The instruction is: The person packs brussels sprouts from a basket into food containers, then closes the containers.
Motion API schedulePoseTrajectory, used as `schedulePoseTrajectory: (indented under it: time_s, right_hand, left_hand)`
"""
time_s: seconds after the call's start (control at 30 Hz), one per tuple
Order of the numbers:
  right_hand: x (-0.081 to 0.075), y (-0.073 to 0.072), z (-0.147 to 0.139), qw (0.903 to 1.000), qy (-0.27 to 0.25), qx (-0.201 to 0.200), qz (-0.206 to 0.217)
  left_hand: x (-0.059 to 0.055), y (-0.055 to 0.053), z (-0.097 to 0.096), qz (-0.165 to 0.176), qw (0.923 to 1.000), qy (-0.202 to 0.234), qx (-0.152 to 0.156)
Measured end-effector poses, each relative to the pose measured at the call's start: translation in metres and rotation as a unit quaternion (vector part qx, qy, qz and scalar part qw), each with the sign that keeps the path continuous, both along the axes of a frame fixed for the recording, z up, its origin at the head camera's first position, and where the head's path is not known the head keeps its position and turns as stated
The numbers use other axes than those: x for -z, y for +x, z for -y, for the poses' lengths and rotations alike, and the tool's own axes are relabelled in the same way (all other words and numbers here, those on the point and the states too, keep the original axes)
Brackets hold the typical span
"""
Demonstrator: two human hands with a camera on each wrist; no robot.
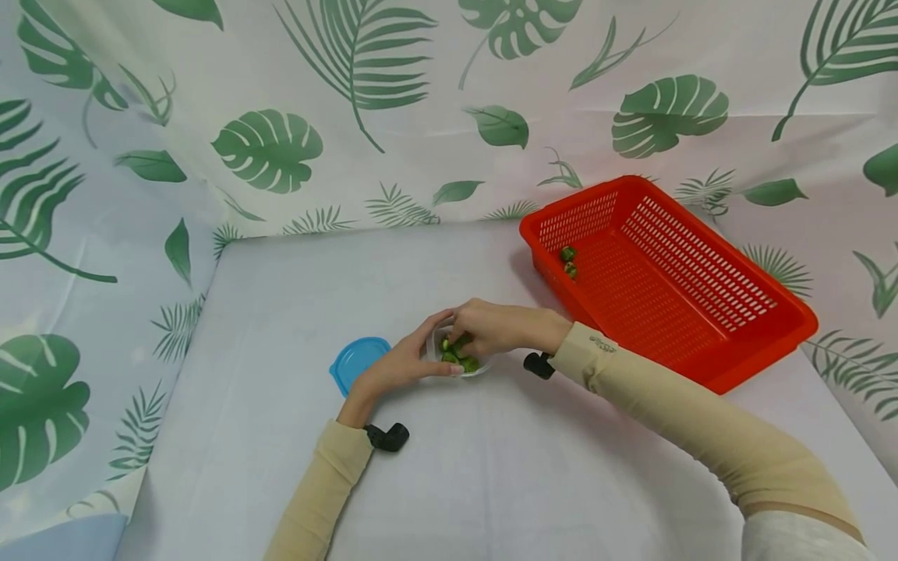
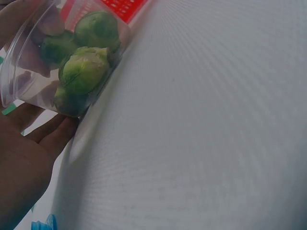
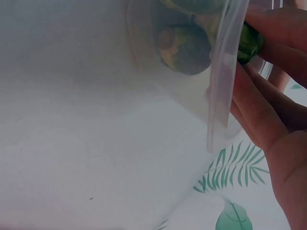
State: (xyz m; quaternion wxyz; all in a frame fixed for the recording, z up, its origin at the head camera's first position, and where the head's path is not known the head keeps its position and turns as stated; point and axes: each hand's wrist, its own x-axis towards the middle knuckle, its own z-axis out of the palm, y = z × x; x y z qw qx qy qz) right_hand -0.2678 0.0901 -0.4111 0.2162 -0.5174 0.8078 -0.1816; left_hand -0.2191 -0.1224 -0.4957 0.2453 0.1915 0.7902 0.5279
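A clear plastic container (image 3: 223, 76) stands on the white table with several green Brussels sprouts (image 2: 85, 71) inside. My left hand (image 1: 394, 368) holds it from the left, thumb along the near side and fingers round the far side. From the right, my right hand (image 1: 489, 326) reaches over the rim with its fingertips down in the container. Those fingers pinch one Brussels sprout (image 3: 251, 44), seen just inside the rim in the right wrist view. A blue lid (image 1: 359, 362) lies on the table beside my left hand, partly hidden behind it.
A red perforated basket (image 1: 652, 300) stands at the back right, beyond my right forearm. Two Brussels sprouts (image 1: 570, 269) lie in its left corner. Leaf-printed cloth (image 1: 393, 156) rises along the table's back and sides.
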Motion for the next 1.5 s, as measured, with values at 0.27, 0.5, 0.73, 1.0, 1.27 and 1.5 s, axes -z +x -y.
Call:
schedulePoseTrajectory:
  time_s: [0.27, 0.5, 0.73, 1.0, 1.27, 1.5]
  right_hand:
    - [0.005, -0.001, 0.004, 0.9991, 0.029, 0.031, 0.004]
    - [0.007, 0.002, 0.008, 0.9965, 0.053, 0.049, -0.041]
    - [0.006, -0.001, 0.004, 0.9974, 0.051, 0.049, -0.012]
    - [0.002, -0.001, -0.003, 0.9987, 0.030, 0.030, 0.028]
    - [0.006, 0.001, -0.002, 0.9989, 0.016, 0.042, 0.013]
    - [0.012, -0.001, 0.001, 0.9987, 0.021, 0.046, -0.005]
  left_hand:
    - [-0.001, 0.000, 0.000, -0.007, 0.9999, 0.007, 0.004]
    - [0.000, 0.000, 0.001, -0.009, 0.9998, 0.018, 0.007]
    - [-0.001, 0.001, 0.000, -0.002, 1.0000, 0.004, 0.002]
    - [0.000, 0.001, -0.001, -0.011, 0.9998, 0.016, 0.005]
    - [0.000, 0.000, 0.000, -0.005, 0.9997, 0.021, 0.007]
    - [0.000, 0.001, 0.000, 0.000, 0.9999, 0.013, 0.002]
